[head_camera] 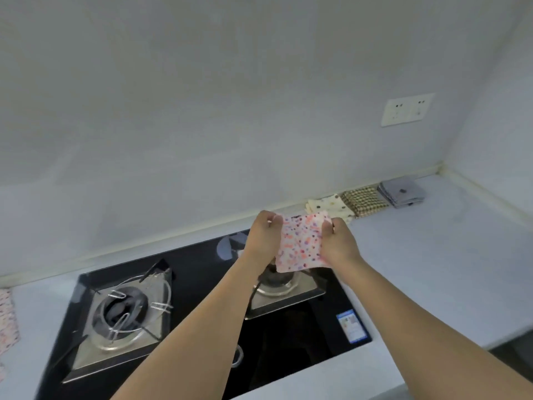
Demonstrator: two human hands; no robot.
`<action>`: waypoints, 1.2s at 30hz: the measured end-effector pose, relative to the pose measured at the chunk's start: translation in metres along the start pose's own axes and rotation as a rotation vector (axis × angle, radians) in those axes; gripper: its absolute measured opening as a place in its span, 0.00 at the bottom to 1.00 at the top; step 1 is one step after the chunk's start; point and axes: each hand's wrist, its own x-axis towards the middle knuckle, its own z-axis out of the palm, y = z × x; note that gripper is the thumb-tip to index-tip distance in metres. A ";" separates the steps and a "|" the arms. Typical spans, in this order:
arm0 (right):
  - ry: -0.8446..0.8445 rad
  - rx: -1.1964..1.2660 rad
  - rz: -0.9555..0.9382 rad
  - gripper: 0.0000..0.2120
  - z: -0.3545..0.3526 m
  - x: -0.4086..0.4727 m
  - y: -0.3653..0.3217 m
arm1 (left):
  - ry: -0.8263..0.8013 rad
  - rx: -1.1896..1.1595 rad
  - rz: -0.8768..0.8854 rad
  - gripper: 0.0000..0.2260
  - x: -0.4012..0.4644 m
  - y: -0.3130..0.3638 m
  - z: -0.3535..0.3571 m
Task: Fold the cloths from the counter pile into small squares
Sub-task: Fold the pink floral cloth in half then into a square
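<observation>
black gas hob (202, 284); wall socket (407, 109) beyond.

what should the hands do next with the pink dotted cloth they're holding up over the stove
Probably carry the folded pink dotted cloth, gripped by the left hand and right hand, to the counter beside the cream spotted folded cloth; three folded squares already line the wall there.

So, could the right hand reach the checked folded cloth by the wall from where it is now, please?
Probably yes: the checked folded cloth lies just beyond the right hand with open counter between, though its fingers grip the pink spotted cloth.
</observation>
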 end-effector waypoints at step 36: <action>0.306 0.556 0.575 0.21 -0.315 0.504 0.272 | -0.241 -0.091 -0.235 0.07 0.348 0.158 0.549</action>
